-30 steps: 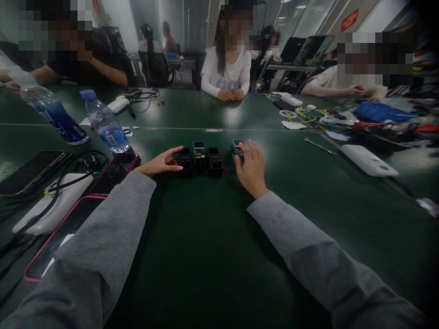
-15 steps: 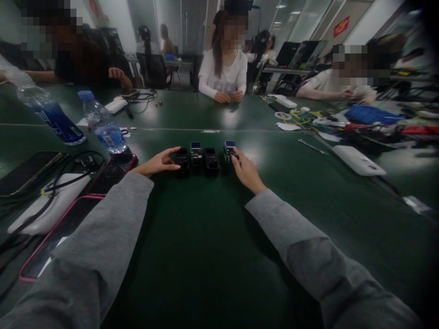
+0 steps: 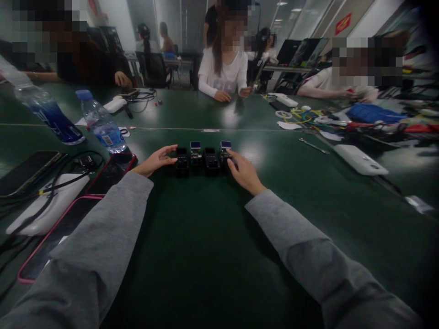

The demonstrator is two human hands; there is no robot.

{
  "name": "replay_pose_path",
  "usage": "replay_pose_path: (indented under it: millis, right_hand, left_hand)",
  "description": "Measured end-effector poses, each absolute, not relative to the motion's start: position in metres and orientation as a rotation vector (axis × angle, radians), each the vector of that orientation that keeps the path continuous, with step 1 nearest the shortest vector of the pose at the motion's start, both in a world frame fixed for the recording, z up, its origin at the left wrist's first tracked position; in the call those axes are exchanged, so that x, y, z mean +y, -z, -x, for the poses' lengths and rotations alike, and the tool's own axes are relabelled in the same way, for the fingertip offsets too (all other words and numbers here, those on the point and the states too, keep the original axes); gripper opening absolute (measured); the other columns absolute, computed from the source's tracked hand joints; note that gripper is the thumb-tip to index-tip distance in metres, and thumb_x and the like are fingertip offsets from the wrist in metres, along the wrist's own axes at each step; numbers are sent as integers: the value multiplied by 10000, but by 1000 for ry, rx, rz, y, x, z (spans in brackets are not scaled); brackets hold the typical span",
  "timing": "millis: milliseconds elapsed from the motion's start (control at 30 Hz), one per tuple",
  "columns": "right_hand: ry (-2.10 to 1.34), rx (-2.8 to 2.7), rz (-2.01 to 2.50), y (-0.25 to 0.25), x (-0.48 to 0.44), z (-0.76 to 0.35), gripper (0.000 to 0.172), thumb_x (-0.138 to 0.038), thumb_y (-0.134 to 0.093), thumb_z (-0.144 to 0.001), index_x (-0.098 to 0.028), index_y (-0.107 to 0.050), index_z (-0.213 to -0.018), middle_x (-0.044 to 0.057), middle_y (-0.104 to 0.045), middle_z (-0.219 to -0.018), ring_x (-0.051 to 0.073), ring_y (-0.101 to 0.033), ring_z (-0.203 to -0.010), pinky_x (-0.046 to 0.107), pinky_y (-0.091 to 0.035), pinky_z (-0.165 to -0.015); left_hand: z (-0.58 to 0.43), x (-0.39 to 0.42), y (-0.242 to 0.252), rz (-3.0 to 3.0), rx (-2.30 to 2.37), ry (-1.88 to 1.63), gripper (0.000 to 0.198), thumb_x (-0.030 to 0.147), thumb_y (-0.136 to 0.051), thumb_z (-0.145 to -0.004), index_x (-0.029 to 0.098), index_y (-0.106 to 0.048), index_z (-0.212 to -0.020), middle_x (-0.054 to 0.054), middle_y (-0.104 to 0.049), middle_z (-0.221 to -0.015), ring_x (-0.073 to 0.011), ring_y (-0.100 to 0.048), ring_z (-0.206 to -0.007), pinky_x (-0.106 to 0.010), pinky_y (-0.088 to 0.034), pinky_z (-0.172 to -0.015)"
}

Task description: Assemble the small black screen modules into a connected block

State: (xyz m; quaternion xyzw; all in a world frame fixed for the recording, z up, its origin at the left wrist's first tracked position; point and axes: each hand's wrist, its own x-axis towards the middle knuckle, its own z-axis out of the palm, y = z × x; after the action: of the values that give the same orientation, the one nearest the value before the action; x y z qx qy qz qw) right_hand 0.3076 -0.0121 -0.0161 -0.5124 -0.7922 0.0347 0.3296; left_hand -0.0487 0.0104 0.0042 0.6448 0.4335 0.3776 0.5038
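Observation:
Four small devices stand side by side in a row on the dark green table [image 3: 206, 237]. At the left end is a black plastic case [image 3: 182, 161]; beside it stands a circuit board with a small screen [image 3: 196, 153]. Another black case [image 3: 211, 159] follows, then a second screen-topped circuit board [image 3: 225, 151] at the right end. My left hand [image 3: 156, 161] is open, thumb and fingers apart, fingertips at the left side of the first case. My right hand [image 3: 246, 172] has thumb and fingers closed on the right-end board, partly covering its lower part.
On the left lie phones [image 3: 111, 173], a white power bank [image 3: 48, 203], black cables and two bottles [image 3: 103, 123]. To the right are a wrench [image 3: 313, 146], a white power strip [image 3: 361, 160] and a wire heap [image 3: 373, 116]. Co-workers [image 3: 222, 68] sit across the table.
My right hand has shifted the right-end circuit board left, closer to the black case. My left hand has drawn back slightly from around the left case. A co-worker's hand opposite has moved outward.

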Motion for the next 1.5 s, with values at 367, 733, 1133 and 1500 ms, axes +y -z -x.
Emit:
replay_pose_path:
  millis: [367,733,1133,1500]
  right_hand:
    - [-4,-2125,1352,14,-13,-306,433,-470,-390,-1013,-215,-561,-1319,114,-614,-1229,297,-579,-1118,495,-491,-942]
    - [89,-2064,1418,17,-12,-308,379,-468,-505,-947,-186,-563,-1195,127,-601,-1134,309,-592,-1014,475,-509,-851]
    - [86,-2086,1446,16,-12,-306,352,-407,-500,-929,-164,-538,-1180,148,-593,-1140,316,-586,-1025,463,-504,-861]
    - [-15,-1879,1553,18,-8,-309,490,-447,-542,-887,-144,-460,-1263,164,-649,-1066,326,-632,-956,452,-507,-801]
  left_hand:
    - [41,13,7,-1595,1353,-1250,318,197,-603,-826,170,-654,-1139,-84,-678,-1093,-138,-637,-754,-294,-530,-714]
    - [44,19,21,-2079,1679,-1023,340,178,-587,-827,191,-625,-1164,-126,-547,-1317,-310,-463,-1281,-532,-358,-1098]
    - [38,13,22,-2435,1794,-527,422,194,-376,-956,163,-477,-1364,-148,-458,-1478,-304,-392,-1368,-545,-329,-1115]
    - [37,11,20,-2468,1842,-456,429,202,-383,-963,179,-471,-1382,-127,-458,-1486,-304,-403,-1363,-526,-366,-1094]
